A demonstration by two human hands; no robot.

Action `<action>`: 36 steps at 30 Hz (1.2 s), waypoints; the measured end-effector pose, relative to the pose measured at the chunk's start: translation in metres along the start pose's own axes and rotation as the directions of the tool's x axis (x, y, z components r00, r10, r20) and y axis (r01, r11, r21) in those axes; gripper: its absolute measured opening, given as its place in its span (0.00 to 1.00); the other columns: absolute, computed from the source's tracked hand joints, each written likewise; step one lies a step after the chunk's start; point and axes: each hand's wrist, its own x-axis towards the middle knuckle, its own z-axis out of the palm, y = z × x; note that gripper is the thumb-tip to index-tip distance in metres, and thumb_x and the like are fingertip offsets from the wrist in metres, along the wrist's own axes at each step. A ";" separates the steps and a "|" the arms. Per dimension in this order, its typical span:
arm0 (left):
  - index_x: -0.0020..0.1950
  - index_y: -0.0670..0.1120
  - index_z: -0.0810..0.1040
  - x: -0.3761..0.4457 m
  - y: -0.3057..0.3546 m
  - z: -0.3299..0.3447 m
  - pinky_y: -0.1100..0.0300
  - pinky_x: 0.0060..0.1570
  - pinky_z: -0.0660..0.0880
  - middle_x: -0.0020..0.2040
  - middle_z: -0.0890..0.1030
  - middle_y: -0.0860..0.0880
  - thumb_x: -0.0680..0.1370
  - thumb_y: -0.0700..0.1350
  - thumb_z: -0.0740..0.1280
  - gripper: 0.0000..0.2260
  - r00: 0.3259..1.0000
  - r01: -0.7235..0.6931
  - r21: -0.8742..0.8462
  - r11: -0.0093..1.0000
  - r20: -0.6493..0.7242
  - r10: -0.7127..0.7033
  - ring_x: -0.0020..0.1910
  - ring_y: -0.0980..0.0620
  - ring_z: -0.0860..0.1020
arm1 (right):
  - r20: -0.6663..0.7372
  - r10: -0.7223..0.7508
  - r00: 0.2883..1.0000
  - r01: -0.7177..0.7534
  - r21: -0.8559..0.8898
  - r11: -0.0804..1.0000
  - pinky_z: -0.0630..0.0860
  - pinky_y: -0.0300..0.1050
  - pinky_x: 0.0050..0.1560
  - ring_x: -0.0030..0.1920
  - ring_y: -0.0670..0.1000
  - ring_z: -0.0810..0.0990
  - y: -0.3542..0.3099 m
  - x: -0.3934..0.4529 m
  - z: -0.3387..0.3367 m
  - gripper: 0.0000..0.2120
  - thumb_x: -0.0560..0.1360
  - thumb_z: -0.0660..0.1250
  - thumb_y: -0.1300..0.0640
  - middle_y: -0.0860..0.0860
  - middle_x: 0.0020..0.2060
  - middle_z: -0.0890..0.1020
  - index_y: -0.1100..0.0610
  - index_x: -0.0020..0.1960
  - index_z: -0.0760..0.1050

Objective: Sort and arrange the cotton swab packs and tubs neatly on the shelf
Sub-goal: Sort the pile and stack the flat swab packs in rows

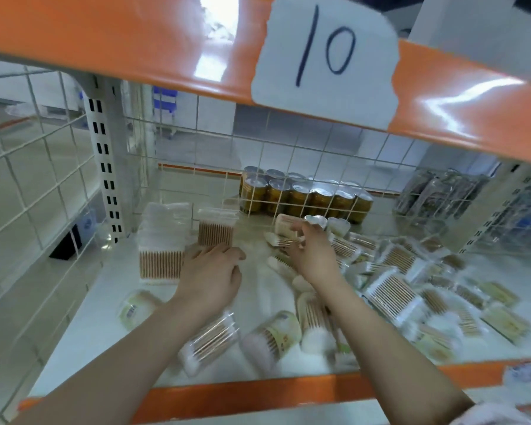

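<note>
I see both bare forearms reaching into a white shelf (98, 305) edged with a glossy orange lip. My left hand (210, 276) lies palm down, fingers loosely curled, holding nothing, just in front of an upright clear rectangular tub (216, 230) packed with wooden-stemmed swabs. A taller stack of clear tubs (163, 246) stands to its left, near the perforated metal post (106, 176). My right hand (308, 251) pinches a small swab pack (284, 240) between fingertips and thumb, at the near edge of a loose heap of crinkled plastic swab packs (393, 299) spread over the shelf's right half. Round soft-sided packs (273, 335) lie near the front lip. Behind a white wire grid (288, 167), gold cylindrical cans (304, 197) stand shrink-wrapped. A paper label (325, 56) reads "10".
</note>
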 end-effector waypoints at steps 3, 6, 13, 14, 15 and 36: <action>0.65 0.51 0.72 -0.003 0.014 0.005 0.60 0.57 0.66 0.63 0.73 0.52 0.78 0.45 0.56 0.16 0.999 -0.028 -0.029 0.999 0.022 0.029 0.61 0.51 0.72 | 0.012 0.042 0.999 -0.042 -0.009 0.999 0.72 0.44 0.47 0.52 0.53 0.76 0.013 -0.012 -0.014 0.16 0.75 0.63 0.59 0.54 0.58 0.75 0.55 0.62 0.71; 0.66 0.52 0.71 -0.004 0.027 0.007 0.60 0.56 0.68 0.63 0.73 0.51 0.78 0.44 0.57 0.16 0.996 -0.034 -0.046 0.998 0.078 0.038 0.61 0.50 0.73 | 0.039 0.041 0.998 -0.042 0.023 0.999 0.71 0.41 0.47 0.51 0.51 0.76 0.024 -0.025 -0.028 0.13 0.75 0.64 0.59 0.52 0.56 0.77 0.54 0.60 0.73; 0.64 0.53 0.72 -0.015 0.048 0.014 0.59 0.54 0.70 0.64 0.74 0.53 0.78 0.45 0.57 0.16 0.985 0.016 -0.097 0.995 0.171 0.001 0.60 0.52 0.73 | 0.152 0.044 0.987 -0.045 0.003 0.999 0.66 0.37 0.43 0.50 0.49 0.75 0.049 -0.057 -0.057 0.19 0.72 0.68 0.58 0.54 0.54 0.77 0.57 0.62 0.74; 0.64 0.53 0.72 -0.017 0.050 0.014 0.59 0.54 0.70 0.63 0.74 0.53 0.78 0.45 0.57 0.16 0.983 0.017 -0.097 0.995 0.186 0.001 0.60 0.52 0.73 | 0.171 0.046 0.984 -0.044 -0.018 0.999 0.66 0.37 0.46 0.53 0.51 0.75 0.051 -0.062 -0.060 0.20 0.72 0.69 0.57 0.55 0.56 0.76 0.57 0.62 0.73; 0.64 0.53 0.72 -0.018 0.052 0.015 0.59 0.53 0.70 0.63 0.73 0.54 0.78 0.45 0.57 0.15 0.980 0.019 -0.099 0.995 0.200 0.001 0.60 0.53 0.73 | 0.191 0.056 0.980 -0.049 -0.040 0.998 0.67 0.37 0.49 0.56 0.52 0.74 0.054 -0.067 -0.063 0.21 0.71 0.69 0.56 0.55 0.58 0.75 0.56 0.64 0.73; 0.62 0.54 0.73 -0.030 0.046 0.015 0.60 0.51 0.72 0.60 0.75 0.56 0.79 0.46 0.57 0.14 0.991 0.052 -0.128 0.990 0.133 -0.035 0.56 0.55 0.74 | -0.083 -0.066 0.994 0.049 -0.189 0.981 0.66 0.41 0.41 0.46 0.56 0.75 0.056 -0.081 -0.067 0.11 0.69 0.65 0.66 0.57 0.46 0.76 0.63 0.51 0.77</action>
